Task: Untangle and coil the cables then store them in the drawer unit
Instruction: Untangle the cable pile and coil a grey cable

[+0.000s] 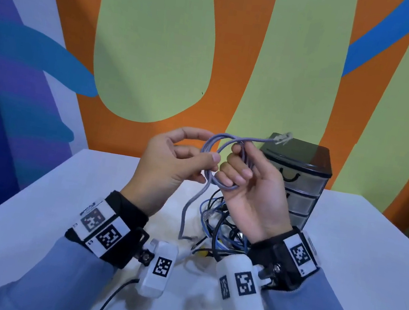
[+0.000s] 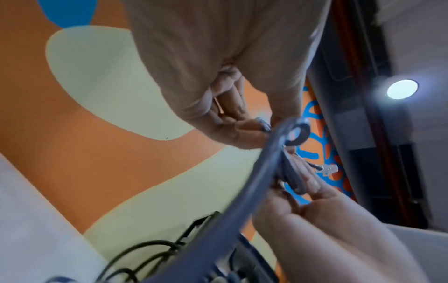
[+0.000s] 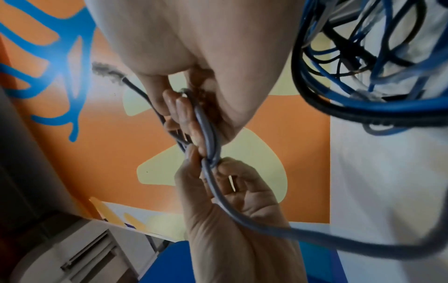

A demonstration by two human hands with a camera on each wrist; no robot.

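Note:
A grey network cable is wound in a few loops and held up between both hands above the table. My left hand pinches the loops between thumb and forefinger. My right hand grips the same coil with curled fingers. The cable's clear plug sticks out to the upper right, and its tail hangs down to the table. In the left wrist view my left fingers hold the cable. The dark-topped drawer unit stands behind my right hand with its drawers closed.
A tangle of blue and black cables lies on the white table below my hands, also visible as a cable tangle in the right wrist view. A painted wall stands close behind the table.

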